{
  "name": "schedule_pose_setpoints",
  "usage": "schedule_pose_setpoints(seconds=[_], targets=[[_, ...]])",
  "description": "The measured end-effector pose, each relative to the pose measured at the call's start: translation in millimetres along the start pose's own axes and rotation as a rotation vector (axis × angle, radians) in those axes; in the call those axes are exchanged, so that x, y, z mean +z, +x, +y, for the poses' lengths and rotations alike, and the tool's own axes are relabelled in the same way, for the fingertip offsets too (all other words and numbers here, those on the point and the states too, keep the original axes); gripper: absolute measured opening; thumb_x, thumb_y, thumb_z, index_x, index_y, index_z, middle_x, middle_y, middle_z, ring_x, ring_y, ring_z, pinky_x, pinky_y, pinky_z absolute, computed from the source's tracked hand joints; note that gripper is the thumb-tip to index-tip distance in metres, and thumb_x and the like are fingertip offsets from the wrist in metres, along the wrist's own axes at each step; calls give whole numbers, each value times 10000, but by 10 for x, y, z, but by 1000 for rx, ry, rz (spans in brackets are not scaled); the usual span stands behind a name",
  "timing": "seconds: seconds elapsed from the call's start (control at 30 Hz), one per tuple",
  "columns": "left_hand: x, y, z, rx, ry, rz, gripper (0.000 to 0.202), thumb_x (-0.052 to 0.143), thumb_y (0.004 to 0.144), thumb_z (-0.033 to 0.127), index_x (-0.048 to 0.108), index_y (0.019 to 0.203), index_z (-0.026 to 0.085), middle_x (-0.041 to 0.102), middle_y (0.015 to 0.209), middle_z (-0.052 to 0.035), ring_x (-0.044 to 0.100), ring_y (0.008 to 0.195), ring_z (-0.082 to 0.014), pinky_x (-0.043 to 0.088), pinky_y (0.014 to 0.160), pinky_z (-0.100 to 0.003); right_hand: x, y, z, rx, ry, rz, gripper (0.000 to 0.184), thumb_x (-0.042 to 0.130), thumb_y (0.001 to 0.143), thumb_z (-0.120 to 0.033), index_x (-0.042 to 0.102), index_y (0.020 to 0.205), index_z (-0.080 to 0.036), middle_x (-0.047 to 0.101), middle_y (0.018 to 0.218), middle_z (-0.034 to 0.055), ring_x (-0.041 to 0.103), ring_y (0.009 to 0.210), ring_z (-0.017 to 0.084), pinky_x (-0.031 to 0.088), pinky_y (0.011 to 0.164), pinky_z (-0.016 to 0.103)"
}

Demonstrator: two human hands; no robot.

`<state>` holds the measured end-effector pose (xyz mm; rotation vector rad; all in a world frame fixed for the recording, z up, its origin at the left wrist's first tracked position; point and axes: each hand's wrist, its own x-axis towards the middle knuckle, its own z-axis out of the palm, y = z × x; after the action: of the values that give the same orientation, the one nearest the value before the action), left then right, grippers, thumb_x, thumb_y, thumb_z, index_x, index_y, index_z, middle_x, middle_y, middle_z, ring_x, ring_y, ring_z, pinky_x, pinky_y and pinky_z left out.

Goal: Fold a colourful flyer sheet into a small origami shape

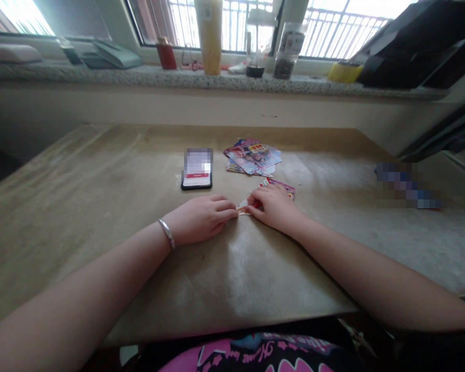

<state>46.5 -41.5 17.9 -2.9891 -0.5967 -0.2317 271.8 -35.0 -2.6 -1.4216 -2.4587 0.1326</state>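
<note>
Right hand (274, 205) pinching a seemingly part-folded leaflet (287, 188), left hand (201, 219) at its tip, grip unclear, folding apparently unfinished, the pile (253, 157) beyond unheld!

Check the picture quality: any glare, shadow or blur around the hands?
Head view: windows overexposed, pale sheen on the tabletop; head view: soft shadow beside the right forearm; head view: printed detail on the paper under the right hand too soft to read.
</note>
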Motion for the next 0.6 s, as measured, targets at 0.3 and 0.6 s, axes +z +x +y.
schedule_pose_setpoints(seconds=[0.3, 0.6], targets=[[-38, -23, -11, -24, -14, -9, 313, 464, 855, 124, 614, 1126, 168, 665, 1102, -66, 588, 991, -202, 504, 856, -317, -28, 12, -22, 19, -1, -30, 170, 609, 834, -354, 641, 777, -196, 704, 884, 49, 580, 868, 221, 339, 786, 347], [-89, -40, -12, -21, -3, -24, 303, 487, 825, 103, 642, 1080, 155, 681, 1090, -70, 618, 981, -205, 523, 840, -329, -18, 10, -13, 17, 20, -25, 153, 603, 832, -337, 641, 782, -198, 701, 882, 51, 580, 865, 216, 341, 803, 348]])
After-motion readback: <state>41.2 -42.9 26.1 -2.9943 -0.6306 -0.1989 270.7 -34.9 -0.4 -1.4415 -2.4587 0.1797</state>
